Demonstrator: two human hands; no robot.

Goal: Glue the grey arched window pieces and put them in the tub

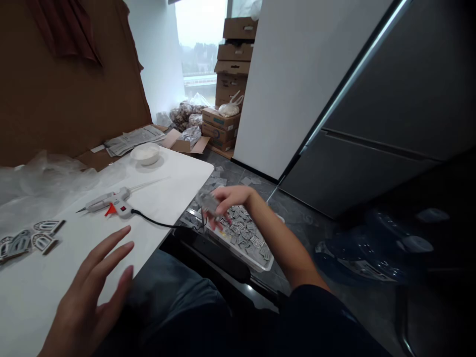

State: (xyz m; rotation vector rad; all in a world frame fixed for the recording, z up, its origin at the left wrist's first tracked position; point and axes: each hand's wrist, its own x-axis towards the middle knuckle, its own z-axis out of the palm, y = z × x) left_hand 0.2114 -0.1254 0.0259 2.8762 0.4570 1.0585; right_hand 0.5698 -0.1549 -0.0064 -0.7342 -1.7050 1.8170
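Note:
My right hand (226, 201) is closed on a small grey piece (208, 202), blurred by motion, above a white tray (256, 264) of many similar grey pieces. The tray sits low, beyond the table's right edge. Over the front part of the white table (178, 166), my left hand (92, 282) is empty with its fingers spread. A white glue gun (121, 202) with a red trigger lies on the table, its black cord running off the right edge. Several grey and white arched pieces (46, 233) lie at the table's left.
A white bowl (146, 154) stands at the table's far end, beside newspapers (136, 139). Clear plastic film (52, 176) lies at the left. Cardboard boxes (232, 91) are stacked by the window. Blurred blue water bottles (368, 253) are at the right.

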